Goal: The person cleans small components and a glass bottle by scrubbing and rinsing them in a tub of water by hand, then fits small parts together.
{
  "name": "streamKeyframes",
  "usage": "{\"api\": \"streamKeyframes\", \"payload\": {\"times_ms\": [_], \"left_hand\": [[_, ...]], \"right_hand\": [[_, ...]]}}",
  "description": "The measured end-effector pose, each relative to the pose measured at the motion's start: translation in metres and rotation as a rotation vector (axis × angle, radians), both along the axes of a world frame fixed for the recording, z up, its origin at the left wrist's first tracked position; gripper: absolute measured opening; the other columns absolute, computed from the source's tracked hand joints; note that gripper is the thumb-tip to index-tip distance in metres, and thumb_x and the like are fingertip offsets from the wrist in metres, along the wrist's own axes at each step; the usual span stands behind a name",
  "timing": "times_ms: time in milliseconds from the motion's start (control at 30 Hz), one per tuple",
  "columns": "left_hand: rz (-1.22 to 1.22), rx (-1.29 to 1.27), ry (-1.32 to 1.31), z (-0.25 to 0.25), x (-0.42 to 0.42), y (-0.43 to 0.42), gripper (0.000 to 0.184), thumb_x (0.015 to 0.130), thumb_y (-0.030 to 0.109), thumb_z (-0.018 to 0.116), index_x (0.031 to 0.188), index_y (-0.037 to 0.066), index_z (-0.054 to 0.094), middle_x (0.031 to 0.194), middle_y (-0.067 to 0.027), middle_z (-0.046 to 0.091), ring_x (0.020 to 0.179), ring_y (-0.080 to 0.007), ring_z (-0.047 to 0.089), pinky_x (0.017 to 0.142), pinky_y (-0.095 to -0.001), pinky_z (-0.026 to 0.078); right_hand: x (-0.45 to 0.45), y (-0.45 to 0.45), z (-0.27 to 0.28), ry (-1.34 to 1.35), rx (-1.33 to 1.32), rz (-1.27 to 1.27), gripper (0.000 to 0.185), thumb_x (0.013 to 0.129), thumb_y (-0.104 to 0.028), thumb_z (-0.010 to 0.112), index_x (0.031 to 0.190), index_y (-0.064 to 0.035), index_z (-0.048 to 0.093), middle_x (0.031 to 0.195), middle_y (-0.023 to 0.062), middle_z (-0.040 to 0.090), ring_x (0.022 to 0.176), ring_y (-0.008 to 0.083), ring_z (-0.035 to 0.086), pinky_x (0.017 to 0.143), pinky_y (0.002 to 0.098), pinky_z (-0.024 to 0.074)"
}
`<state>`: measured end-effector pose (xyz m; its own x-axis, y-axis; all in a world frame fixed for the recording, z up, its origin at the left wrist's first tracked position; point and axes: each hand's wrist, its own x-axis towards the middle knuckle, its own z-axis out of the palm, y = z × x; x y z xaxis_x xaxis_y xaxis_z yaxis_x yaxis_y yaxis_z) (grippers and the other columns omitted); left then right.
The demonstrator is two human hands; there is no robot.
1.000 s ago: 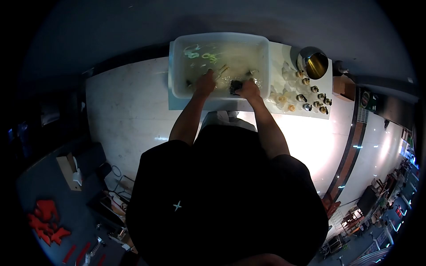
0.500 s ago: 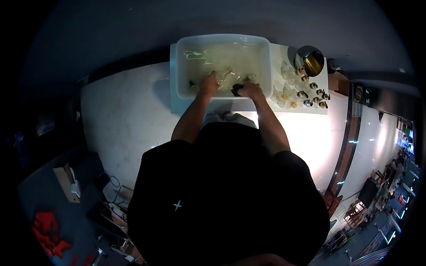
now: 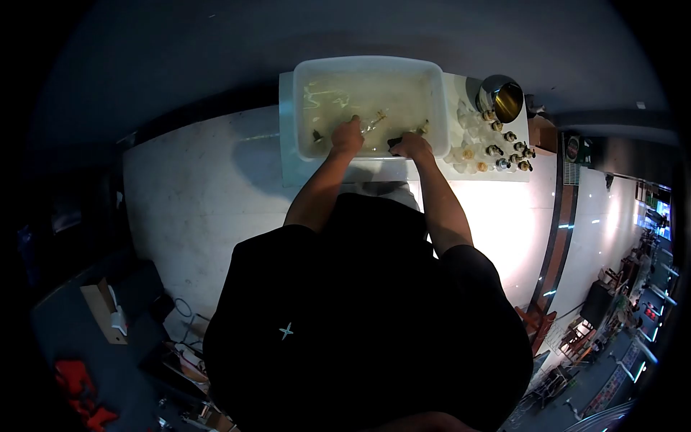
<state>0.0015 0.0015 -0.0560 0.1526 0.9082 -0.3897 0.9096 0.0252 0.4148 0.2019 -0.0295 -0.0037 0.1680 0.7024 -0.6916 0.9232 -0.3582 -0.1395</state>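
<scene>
Both hands reach into a white plastic tub of cloudy water. My left hand is closed round a clear glass piece with a brass-coloured end pointing away to the right. My right hand is closed on a small black object, perhaps a cloth or sponge; its kind is not plain. Just beyond that hand a small pale-and-dark fitting shows in the water. Near the tub's left wall lies a small dark item.
Right of the tub, several clear glass pieces with metal tops stand on the white table. Behind them is a shiny metal pot. A cardboard box sits beyond the table's right end.
The view has shifted slightly, so the tub and both hands appear a little further right. Less of the black object shows by my right hand. Both hands stay in the tub.
</scene>
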Motion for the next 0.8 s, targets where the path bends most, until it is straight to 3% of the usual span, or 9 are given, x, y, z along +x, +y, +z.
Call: {"api": "streamKeyframes", "payload": {"times_ms": [233,333,433,600,700,800], "left_hand": [[-0.021,0.038,-0.022,-0.012,0.003,0.001,0.048,0.077,0.019,0.077,0.12,0.013,0.057,0.103,-0.0168,0.071,0.101,-0.0378,0.068,0.084,-0.0497,0.055],[-0.049,0.091,-0.048,-0.008,0.001,0.0,0.04,0.076,0.014,0.072,0.113,0.007,0.058,0.093,-0.0211,0.07,0.093,-0.0409,0.069,0.079,-0.0517,0.056],[0.003,0.048,-0.076,0.001,0.0,0.001,0.047,0.074,0.022,0.076,0.115,0.006,0.057,0.097,-0.0222,0.07,0.098,-0.0426,0.067,0.082,-0.0514,0.055],[0.115,-0.014,-0.423,-0.016,-0.005,0.015,0.054,0.073,0.029,0.078,0.113,0.004,0.052,0.096,-0.0195,0.066,0.093,-0.0364,0.067,0.082,-0.0446,0.053],[0.146,-0.007,-0.699,-0.052,-0.006,0.028,0.057,0.074,0.029,0.077,0.116,0.004,0.048,0.098,-0.0157,0.061,0.089,-0.0313,0.065,0.08,-0.043,0.052],[0.193,-0.006,-1.012,-0.042,0.004,0.026,0.06,0.076,0.027,0.075,0.123,0.006,0.045,0.102,-0.0135,0.059,0.086,-0.0285,0.065,0.076,-0.0424,0.052]], "right_hand": [[0.006,0.002,-0.016,0.056,-0.001,0.024,0.049,0.065,-0.031,0.077,0.108,-0.0075,0.074,0.112,0.0151,0.072,0.108,0.0308,0.068,0.091,0.0399,0.0542],[0.006,0.005,-0.022,0.07,0.011,0.079,0.043,0.067,-0.028,0.074,0.104,-0.0051,0.074,0.108,0.0178,0.072,0.106,0.034,0.068,0.092,0.0407,0.0539],[0.005,0.006,-0.036,0.105,0.054,0.109,0.038,0.068,-0.023,0.071,0.101,-0.0037,0.075,0.105,0.0201,0.072,0.105,0.0362,0.068,0.092,0.0416,0.0536],[0.004,0.012,-0.059,0.155,0.124,0.108,0.035,0.07,-0.017,0.066,0.1,-0.0005,0.074,0.106,0.0235,0.07,0.099,0.0385,0.069,0.09,0.0424,0.0534],[0.023,0.028,-0.086,0.407,0.187,0.289,0.029,0.073,-0.015,0.063,0.092,0.0054,0.07,0.094,0.0244,0.072,0.088,0.0384,0.07,0.077,0.0473,0.0562],[0.019,0.026,-0.073,1.051,-0.026,-0.82,0.013,0.078,-0.011,0.054,0.087,-0.003,0.061,0.072,0.0129,0.062,0.072,0.0294,0.064,0.061,0.0431,0.0554]]}}
